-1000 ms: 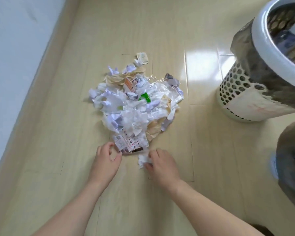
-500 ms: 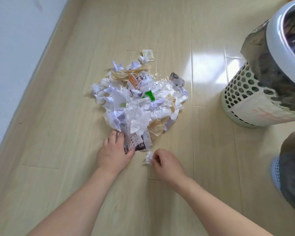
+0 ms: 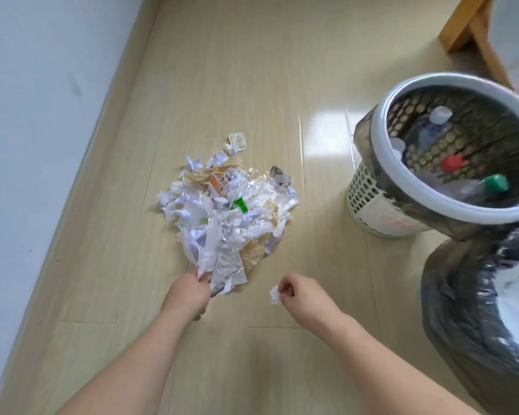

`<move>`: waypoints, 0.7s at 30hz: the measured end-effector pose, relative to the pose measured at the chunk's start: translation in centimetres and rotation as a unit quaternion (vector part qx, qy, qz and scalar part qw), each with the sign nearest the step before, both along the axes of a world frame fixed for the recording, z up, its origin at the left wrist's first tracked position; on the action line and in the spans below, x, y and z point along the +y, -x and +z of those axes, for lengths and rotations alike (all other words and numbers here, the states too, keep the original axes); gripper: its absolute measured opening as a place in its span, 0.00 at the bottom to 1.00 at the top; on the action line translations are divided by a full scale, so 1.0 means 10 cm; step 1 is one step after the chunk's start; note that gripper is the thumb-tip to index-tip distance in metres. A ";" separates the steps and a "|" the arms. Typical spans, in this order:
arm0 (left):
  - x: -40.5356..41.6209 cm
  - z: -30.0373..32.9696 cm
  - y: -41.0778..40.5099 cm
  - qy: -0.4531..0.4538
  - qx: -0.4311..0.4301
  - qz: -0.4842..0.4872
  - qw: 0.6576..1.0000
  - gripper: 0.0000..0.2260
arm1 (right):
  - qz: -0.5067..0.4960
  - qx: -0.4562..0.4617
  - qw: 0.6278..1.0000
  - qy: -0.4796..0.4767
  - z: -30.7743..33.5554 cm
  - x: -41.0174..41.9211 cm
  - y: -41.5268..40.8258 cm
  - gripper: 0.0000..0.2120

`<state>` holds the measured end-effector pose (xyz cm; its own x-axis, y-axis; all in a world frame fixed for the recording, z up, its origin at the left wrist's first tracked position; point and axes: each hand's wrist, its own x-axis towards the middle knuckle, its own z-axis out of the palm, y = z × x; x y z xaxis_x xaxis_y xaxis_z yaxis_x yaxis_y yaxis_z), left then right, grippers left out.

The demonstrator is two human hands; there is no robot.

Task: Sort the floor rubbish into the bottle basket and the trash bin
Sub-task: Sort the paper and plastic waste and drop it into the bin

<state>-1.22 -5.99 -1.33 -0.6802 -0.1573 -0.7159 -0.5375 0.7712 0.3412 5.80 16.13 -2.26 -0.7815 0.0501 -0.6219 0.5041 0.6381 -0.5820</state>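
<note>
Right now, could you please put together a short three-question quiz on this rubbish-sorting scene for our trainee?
1. True or false: the right hand pinches a small white paper scrap.
2. Which container holds bottles with a red cap and a green cap? A) the perforated bottle basket B) the trash bin lined with a dark bag
3. Fill in: the left hand grips printed paper strips at the near edge of the ____.

Key:
1. True.
2. A; the caps show inside the basket's white rim.
3. Rubbish pile on the floor.
</note>
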 end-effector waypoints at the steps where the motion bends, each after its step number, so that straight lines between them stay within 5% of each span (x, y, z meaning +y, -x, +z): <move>1: 0.12 0.20 -0.01 -0.052 -0.063 0.043 0.996 0.11 | 0.003 -0.003 1.000 -0.007 0.22 0.11 0.01 0.07; 4: 0.52 0.74 -0.03 -0.112 -0.143 0.026 0.983 0.09 | 0.001 0.011 1.000 -0.025 0.82 0.48 0.10 0.08; 11: 2.01 1.78 -0.46 -0.210 -0.116 -0.081 0.967 0.10 | -0.100 0.075 0.989 -0.082 1.96 1.69 -0.44 0.04; 21: 3.88 2.03 -1.24 -0.189 -0.092 -0.236 0.949 0.11 | -0.373 0.065 0.922 -0.084 1.98 3.08 -1.74 0.11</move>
